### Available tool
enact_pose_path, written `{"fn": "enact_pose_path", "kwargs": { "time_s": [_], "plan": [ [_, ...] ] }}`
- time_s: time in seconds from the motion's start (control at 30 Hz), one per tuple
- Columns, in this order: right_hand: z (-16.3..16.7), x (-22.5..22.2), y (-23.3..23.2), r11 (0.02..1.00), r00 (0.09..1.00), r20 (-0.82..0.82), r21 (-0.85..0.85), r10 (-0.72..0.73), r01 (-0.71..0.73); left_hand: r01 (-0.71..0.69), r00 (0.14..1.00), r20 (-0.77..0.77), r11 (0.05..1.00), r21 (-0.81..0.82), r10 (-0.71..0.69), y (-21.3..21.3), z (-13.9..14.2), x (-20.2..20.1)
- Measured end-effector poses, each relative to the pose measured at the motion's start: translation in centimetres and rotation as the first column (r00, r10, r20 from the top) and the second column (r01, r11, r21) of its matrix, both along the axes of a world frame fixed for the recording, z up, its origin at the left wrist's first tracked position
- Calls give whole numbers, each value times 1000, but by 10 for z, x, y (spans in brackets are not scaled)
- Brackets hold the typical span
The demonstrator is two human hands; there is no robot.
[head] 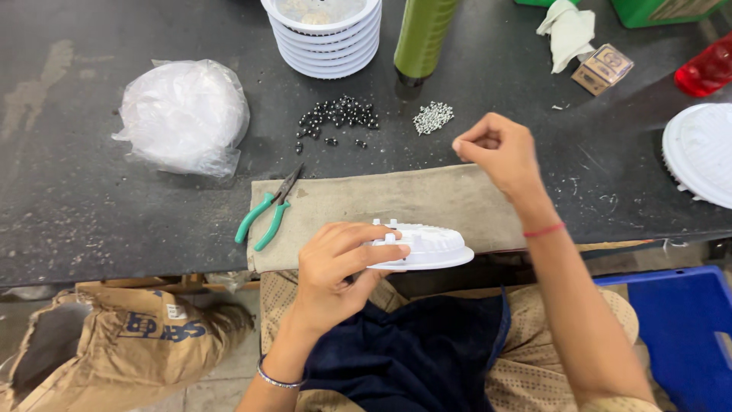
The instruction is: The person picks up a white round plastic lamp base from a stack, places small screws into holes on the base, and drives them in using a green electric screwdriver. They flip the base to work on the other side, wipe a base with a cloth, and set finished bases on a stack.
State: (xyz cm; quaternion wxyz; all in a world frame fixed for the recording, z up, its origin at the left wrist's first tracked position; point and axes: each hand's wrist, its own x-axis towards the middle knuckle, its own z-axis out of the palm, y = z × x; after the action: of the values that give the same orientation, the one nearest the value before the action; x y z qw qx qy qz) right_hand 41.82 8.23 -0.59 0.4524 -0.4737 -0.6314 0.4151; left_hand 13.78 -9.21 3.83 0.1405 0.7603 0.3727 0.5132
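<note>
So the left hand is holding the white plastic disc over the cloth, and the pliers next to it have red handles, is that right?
Not quite. The head view shows the pliers have green handles, not red. The rest holds: the left hand grips the white plastic disc at the near edge of the cloth, with the pliers lying beside it.

Green-handled pliers (267, 210) just left of the grip, on khaki cloth (442, 200). Beyond the grip: dark beads (338, 114), stacked white discs (326, 46), green cylinder (423, 34). Far left: clear bag (183, 114), contents possibly white parts. Lower right: blue crate (679, 328)
</note>
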Motion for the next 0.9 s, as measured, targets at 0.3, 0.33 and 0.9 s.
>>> {"fn": "enact_pose_path", "kwargs": {
  "time_s": [0.3,0.33,0.9],
  "plan": [
    [85,-26,-113,975,975,48,39,215,-217,77,994,83,996,-46,-73,-2,-9,-10],
    [91,-31,-122,966,965,51,27,256,-258,80,992,99,995,-54,-74,-3,-10,-10],
    [130,-55,-140,721,701,583,263,410,-641,16,996,92,999,-37,-13,-5,-17,-6]
  ]
}}
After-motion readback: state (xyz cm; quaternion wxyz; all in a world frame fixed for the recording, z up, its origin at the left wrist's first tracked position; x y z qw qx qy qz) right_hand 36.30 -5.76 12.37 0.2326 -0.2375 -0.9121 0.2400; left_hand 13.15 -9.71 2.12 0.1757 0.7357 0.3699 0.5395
